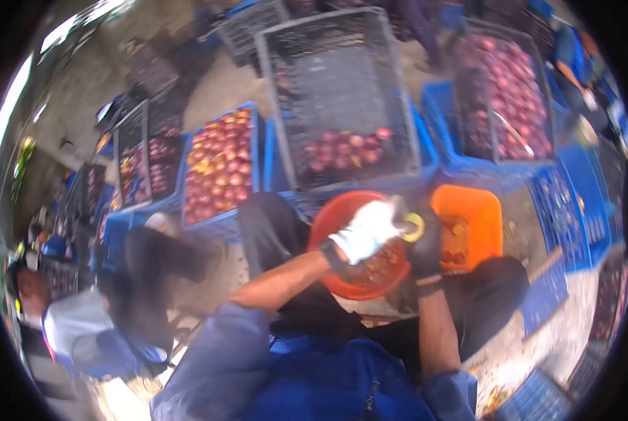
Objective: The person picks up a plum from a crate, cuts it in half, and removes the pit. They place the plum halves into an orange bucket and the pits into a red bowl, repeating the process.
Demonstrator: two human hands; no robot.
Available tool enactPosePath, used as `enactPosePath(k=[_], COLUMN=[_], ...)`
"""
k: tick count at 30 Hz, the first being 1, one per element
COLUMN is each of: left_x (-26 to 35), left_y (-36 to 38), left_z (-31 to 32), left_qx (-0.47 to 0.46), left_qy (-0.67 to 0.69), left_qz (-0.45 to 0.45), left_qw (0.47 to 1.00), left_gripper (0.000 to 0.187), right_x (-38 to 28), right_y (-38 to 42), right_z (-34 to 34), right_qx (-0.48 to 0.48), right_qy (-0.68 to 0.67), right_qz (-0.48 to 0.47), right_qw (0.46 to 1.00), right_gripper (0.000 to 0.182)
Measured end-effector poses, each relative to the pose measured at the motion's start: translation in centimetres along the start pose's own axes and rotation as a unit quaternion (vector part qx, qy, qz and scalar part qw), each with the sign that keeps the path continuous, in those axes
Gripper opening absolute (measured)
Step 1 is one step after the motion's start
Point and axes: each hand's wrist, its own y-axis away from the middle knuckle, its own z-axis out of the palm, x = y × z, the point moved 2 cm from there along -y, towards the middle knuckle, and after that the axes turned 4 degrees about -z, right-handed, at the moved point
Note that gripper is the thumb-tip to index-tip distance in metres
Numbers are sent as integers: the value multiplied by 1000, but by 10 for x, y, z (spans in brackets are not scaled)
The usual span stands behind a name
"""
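Note:
My left hand point(367, 226), in a white glove, is closed over the red bowl point(315, 242), near a blurred greyish thing point(399, 209) at its fingertips. Close beside it, my right hand point(424, 245) wears a dark glove and curls around a round piece with a yellow-green rim point(413, 228), which looks like a halved fruit. Brownish wet bits lie in the bowl, between my knees. To the right, an orange tub point(495, 221) holds a few reddish and yellowish pieces. Motion smears the fingers of both hands.
Ahead stand a blue crate of red-yellow fruit point(219, 165), a black crate point(279, 105) with purple-red fruit at its near end, and another crate of purple-red fruit point(514, 91). A person point(82, 323) sits at left; another person point(573, 59) is at far right. Blue crates point(595, 210) stand at right.

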Motion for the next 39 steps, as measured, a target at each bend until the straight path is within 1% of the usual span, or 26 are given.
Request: enactPosePath(k=[1,2,3,4,6,9,12,13,14,15,16,18,19,20,21,23,25,27,28,29,30,32,33,36,38,39], left_x=[9,12,7,-10,5,-5,-41,-33,-31,-45,-62,-85,-84,-56,-50,-60,-84,-92,-97,-98,-85,-83,-79,-77,-66,-76], left_y=[0,2,6,6,16,20,18,24,32,30,35,29,29,36,38,40,42,42,45,46,47,47,48,48,48,50], left_z=[-4,-7,-6,4,-10,-14,0,-10,-18,-20,-24,-30,-34,-41,-36,-28,-16,-17,-25,-32,-44,-67,-77,-99,-108,-112], left_qx=[-19,-20,-18,7,-23,-31,-8,-9,-26,3,43,182,102,74,73,47,35,61,73,98,91,166,188,214,219,192], left_qy=[-5,-13,13,39,195,226,103,77,163,61,101,-29,179,376,400,476,542,566,538,440,585,506,512,519,585,586], left_qz=[-73,-76,-103,-94,-217,-202,-98,-58,-86,-94,-67,-8,-153,-255,-253,-221,-182,-165,-159,-119,-173,-230,-197,-182,-163,-137], left_qw=[997,997,994,995,956,953,990,995,982,994,992,983,966,888,878,850,820,806,825,885,787,815,815,807,764,775], left_gripper=[37,37,36,32,25,19,20,23,22,21,21,40,46,52,52,50,42,33,29,21,20,28,31,39,45,50], right_x=[57,5,1,9,3,2,2,10,18,21,14,21,29,35,30,12,20,15,16,23,26,29,47,119,165,187], right_y=[-8,-3,-5,-3,-3,0,4,3,2,2,0,-2,-3,-7,-6,-8,-10,-16,-18,-22,-27,-36,-37,-24,-3,8], right_z=[-13,3,2,3,11,24,32,33,35,29,30,30,31,34,49,79,96,105,107,109,110,107,101,71,62,60], right_qx=[21,-9,-54,-33,-55,-10,-108,-104,-89,-109,-122,-145,-136,-155,-142,-105,-50,-129,-167,-185,-172,-147,-120,-335,-457,-511], right_qy=[-197,134,226,207,219,77,357,289,219,280,273,240,230,259,99,170,39,146,198,177,141,68,33,308,428,473], right_qz=[89,-126,-150,-138,-144,42,-181,-118,-57,-127,-177,-75,-65,-174,10,-34,108,50,23,-30,-8,39,118,91,46,20], right_qw=[976,983,961,968,964,996,910,944,970,945,938,957,961,937,985,979,992,980,966,966,975,986,985,886,778,717], right_gripper=[15,15,15,14,14,16,20,22,24,26,31,32,34,32,25,22,21,22,23,24,24,25,26,25,24,24])
